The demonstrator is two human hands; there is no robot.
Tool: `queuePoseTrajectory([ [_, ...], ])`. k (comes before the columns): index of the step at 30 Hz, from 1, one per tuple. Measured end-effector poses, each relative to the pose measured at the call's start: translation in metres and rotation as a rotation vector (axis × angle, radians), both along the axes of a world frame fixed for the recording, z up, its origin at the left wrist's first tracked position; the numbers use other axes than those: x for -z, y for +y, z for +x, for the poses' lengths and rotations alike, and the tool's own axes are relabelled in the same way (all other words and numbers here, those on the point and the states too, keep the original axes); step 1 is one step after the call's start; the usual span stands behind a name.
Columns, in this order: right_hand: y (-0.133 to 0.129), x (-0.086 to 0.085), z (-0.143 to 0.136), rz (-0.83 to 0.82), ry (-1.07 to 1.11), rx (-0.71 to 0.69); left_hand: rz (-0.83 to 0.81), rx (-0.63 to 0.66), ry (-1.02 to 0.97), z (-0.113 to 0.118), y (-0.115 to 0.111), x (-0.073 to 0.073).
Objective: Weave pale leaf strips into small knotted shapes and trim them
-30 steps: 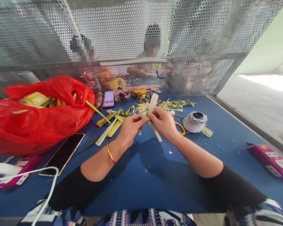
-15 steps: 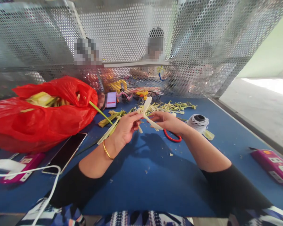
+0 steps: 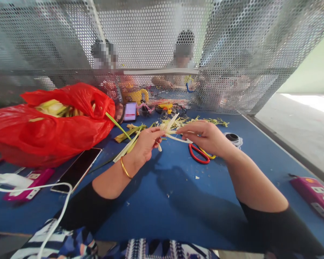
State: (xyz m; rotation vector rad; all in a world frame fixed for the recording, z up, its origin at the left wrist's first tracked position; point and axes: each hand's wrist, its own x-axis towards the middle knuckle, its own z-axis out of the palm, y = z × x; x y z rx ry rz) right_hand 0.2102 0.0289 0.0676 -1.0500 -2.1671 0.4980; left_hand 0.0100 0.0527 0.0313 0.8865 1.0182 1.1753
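Hands: since the earlier frame the right hand (image 3: pixel 205 135) has drawn outward, away from the left hand (image 3: pixel 148 142), and it now covers more of the thread spool (image 3: pixel 234 140); the left hand has hardly shifted.
Red bag: well to the left of the left hand, the bag (image 3: pixel 54 140) gapes, with leaf pieces (image 3: pixel 52 108) inside.
Phone: below the bag, left of the left forearm, the phone (image 3: pixel 78 169) lies on the tabletop (image 3: pixel 162 219).
Left hand: thumb and fingers pinch the leaf strips (image 3: pixel 179 139) at their crossing; a gold bracelet (image 3: pixel 125 169) circles the wrist.
Leaf strips: held between the two hands, above the tabletop, one end sticking up and others reaching rightward. Likely very light, soft and bendable, perhaps a little slick, and easily split along the grain; best gripped flat between fingertips at the crossing, with only a gentle pull on the loose ends.
Cut bits: a pile of pale bits (image 3: pixel 176 124) lies just beyond the fingertips.
Scissors: the scissors (image 3: pixel 196 159) lie below the right hand, red and yellow handles showing.
Right hand: fingertips close together, seemingly pinching a strip's right end; the exact contact is hard to tell.
Thread spool: just beyond the right wrist, partly hidden.
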Motion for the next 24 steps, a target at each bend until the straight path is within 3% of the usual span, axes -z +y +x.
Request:
queuePoseTrajectory([
  [5,-0.001,-0.001,0.004,-0.315,0.154,-0.296,0.012,-0.037,0.039,0.002,-0.003,-0.001],
  [10,-0.001,0.000,0.005,-0.416,0.240,-0.483,0.033,-0.005,0.065,0.004,-0.007,-0.002],
  [12,0.000,0.001,0.002,-0.386,0.251,-0.426,0.026,0.002,0.074,0.004,-0.007,-0.001],
  [16,0.003,0.007,-0.009,-0.072,0.288,-0.087,0.008,0.007,0.101,0.006,-0.007,-0.001],
  [18,0.004,0.010,-0.017,0.025,0.337,-0.021,0.004,0.022,0.109,0.007,-0.008,-0.001],
  [24,0.005,0.021,-0.033,-0.136,0.619,0.073,0.004,0.040,0.114,0.008,-0.010,-0.001],
])
